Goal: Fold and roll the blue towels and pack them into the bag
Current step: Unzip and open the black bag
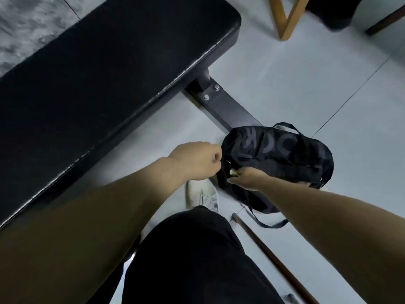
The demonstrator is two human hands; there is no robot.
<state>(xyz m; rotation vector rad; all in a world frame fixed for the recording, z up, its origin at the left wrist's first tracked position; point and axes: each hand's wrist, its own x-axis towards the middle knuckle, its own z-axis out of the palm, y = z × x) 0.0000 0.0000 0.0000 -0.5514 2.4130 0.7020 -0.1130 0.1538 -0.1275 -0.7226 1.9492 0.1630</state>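
A: From the head view, where does the job stand?

B: Both hands are at the near end of the black bag (278,154), which lies on the pale tiled floor (285,80) just beside the foot of the table (98,69). The left hand (195,160) has its fingers curled in tight at the bag's end; it seems to pinch something small there, perhaps a zip pull, though I cannot make it out. The right hand (247,177) grips the bag's lower edge, fingers wrapped into the fabric.

A: And the towels?

B: No blue towel shows anywhere. My guess is the bag is being opened or closed at that end; I cannot tell which.

A: What would the next move need?

B: One hand holding the limp fabric taut while the other draws along the seam.

A: Materials?

B: The bag is thin, slack, slightly shiny cloth, rounded like a barrel, with faint grey lettering and a strap loop (287,126). The table top is padded, matte black, round-cornered, on a bolted metal leg (232,108). A white shoe (201,194) sits below the hands.
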